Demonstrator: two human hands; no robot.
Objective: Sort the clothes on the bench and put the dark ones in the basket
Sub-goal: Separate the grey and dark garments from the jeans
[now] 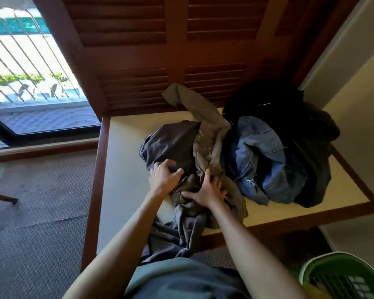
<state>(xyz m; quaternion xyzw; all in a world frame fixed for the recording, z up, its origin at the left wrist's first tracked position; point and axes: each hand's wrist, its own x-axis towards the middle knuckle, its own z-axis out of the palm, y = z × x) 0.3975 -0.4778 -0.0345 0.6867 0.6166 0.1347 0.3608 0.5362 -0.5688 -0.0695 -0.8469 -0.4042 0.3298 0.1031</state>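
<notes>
Green laundry basket (341, 277), lower right of frame, on the floor below the bench (121, 169). Mid-frame: left hand (165, 176) bunches the dark grey garment (173, 141); right hand (205, 190) has fingers spread and curled into the olive-khaki garment (207, 134). Dark grey garment is soft, light and trails off the bench edge; best gathered at its bulk. Behind: blue jeans (259, 156), heavier; black clothing (268, 100).

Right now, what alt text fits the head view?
Two hands, left hand and right hand, grip a dark grey garment on a bench beside jeans; a green basket sits lower right.
</notes>
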